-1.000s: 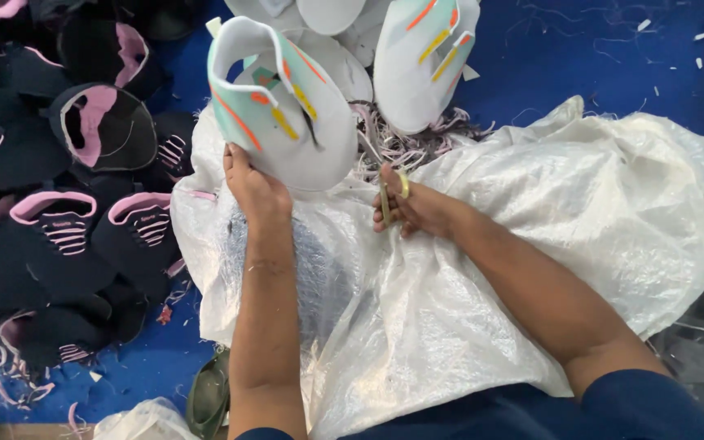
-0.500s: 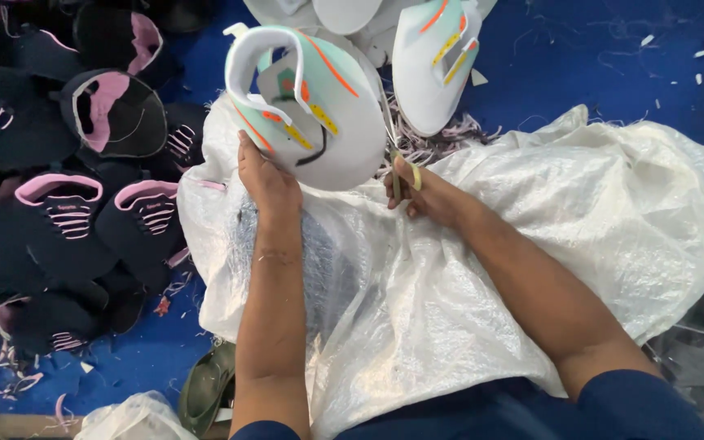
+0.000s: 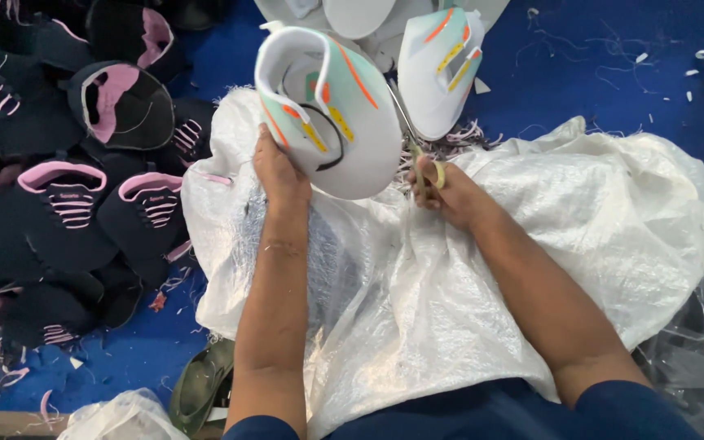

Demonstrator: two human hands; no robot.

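Observation:
My left hand [image 3: 281,175] grips a white shoe upper [image 3: 332,114] with mint, orange and yellow stripes, holding it up over a white woven sack [image 3: 466,285] spread across my lap. My right hand [image 3: 450,193] is closed on a small pair of thread snips [image 3: 417,163] with yellow handles, its blades pointing up at the upper's right edge. A second white upper [image 3: 440,69] of the same kind lies just behind.
A heap of black uppers with pink trim [image 3: 67,171] fills the left side on the blue floor [image 3: 629,90]. More white pieces [image 3: 352,12] lie at the top. Thread scraps [image 3: 450,138] litter the floor. A dark green sandal [image 3: 197,387] sits by my left arm. Clear plastic [image 3: 694,358] lies at the right.
My left hand has turned the white upper and shifted it to the right, nearer the snips. My right hand has stayed in about the same spot.

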